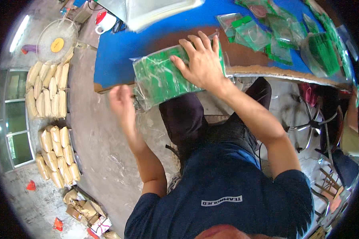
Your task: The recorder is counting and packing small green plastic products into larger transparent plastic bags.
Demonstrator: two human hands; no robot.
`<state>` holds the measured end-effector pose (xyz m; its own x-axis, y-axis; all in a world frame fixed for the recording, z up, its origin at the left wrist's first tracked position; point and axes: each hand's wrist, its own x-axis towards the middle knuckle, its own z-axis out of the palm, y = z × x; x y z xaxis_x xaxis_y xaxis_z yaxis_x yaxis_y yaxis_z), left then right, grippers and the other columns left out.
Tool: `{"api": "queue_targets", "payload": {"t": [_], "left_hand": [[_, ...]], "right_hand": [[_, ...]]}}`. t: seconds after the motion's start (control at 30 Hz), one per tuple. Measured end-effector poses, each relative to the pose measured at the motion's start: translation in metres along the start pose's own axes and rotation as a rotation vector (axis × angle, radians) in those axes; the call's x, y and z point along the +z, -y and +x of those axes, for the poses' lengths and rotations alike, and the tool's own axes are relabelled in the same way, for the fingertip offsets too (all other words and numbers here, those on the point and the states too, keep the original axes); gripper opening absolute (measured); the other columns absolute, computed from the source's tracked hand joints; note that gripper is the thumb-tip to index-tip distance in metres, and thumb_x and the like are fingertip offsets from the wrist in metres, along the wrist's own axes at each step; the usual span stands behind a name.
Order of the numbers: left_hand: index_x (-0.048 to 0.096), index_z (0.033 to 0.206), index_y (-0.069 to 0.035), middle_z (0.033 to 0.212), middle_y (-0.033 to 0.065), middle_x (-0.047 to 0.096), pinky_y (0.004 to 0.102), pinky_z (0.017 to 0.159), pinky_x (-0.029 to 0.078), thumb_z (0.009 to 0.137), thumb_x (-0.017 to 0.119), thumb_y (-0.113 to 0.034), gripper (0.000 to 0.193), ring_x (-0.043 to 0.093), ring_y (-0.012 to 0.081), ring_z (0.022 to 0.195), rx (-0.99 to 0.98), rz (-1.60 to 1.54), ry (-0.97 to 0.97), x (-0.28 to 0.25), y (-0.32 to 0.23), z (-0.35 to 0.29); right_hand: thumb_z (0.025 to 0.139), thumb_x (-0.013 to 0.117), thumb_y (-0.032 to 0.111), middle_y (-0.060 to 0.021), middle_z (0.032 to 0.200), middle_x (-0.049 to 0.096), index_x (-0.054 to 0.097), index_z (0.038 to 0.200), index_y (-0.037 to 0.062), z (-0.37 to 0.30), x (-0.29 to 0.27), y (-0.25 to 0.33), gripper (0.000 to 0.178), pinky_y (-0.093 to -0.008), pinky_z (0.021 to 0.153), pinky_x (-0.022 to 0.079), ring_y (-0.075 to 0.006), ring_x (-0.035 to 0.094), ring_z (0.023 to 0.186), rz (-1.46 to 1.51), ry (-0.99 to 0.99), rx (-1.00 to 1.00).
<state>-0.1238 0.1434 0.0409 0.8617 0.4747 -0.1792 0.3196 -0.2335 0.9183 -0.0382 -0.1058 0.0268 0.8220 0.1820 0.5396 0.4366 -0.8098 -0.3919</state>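
Observation:
A clear plastic bag with flat green contents (159, 75) lies at the table's near edge, its near left corner hanging over. My right hand (201, 59) rests on the right part of it, fingers stretched out and spread. My left hand (122, 104) is just beyond the bag's left end, past the table edge. Motion smears its fingers, so whether it touches the bag's corner or holds anything cannot be made out.
Small clear-and-green packets (251, 34) lie scattered on the blue table (117, 59) at the right. A white sheet stack (155, 14) and a mug (105, 22) stand at the back. Wrapped brown bundles (48, 87) and a fan (58, 42) are at the far left.

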Motion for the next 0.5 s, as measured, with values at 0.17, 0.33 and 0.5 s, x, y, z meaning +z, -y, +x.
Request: {"api": "queue_targets", "payload": {"t": [0.17, 0.33, 0.5], "left_hand": [[0.019, 0.152, 0.002, 0.151, 0.0261, 0.029, 0.0460, 0.117, 0.020, 0.092, 0.067, -0.040, 0.087, 0.029, 0.0346, 0.141, 0.614, 0.323, -0.223, 0.064, -0.013, -0.012], [0.025, 0.145, 0.009, 0.142, 0.0257, 0.038, 0.0436, 0.111, 0.030, 0.084, 0.069, -0.057, 0.100, 0.038, 0.0346, 0.133, 0.292, -0.087, -0.317, 0.090, 0.054, -0.028], [0.046, 0.132, 0.010, 0.127, 0.0186, 0.055, 0.0406, 0.100, 0.042, 0.089, 0.057, -0.066, 0.088, 0.055, 0.0294, 0.115, 0.220, -0.259, -0.266, 0.099, 0.085, -0.027]], "right_hand": [[0.084, 0.066, 0.051, -0.0183, 0.136, 0.049, 0.059, 0.127, 0.0082, -0.018, -0.012, -0.001, 0.061, -0.0656, 0.112, 0.020, -0.0407, 0.035, 0.137, 0.093, -0.136, -0.125], [0.082, 0.069, 0.052, -0.0288, 0.147, 0.032, 0.032, 0.149, 0.0069, -0.027, 0.004, -0.032, 0.088, -0.0634, 0.111, 0.022, -0.0493, 0.027, 0.138, 0.207, -0.372, 0.189], [0.092, 0.057, 0.053, -0.0251, 0.077, 0.065, 0.051, 0.114, 0.0024, -0.029, -0.003, -0.032, 0.056, -0.0521, 0.069, 0.050, -0.0485, 0.064, 0.075, 0.362, -0.124, 0.301]]}}
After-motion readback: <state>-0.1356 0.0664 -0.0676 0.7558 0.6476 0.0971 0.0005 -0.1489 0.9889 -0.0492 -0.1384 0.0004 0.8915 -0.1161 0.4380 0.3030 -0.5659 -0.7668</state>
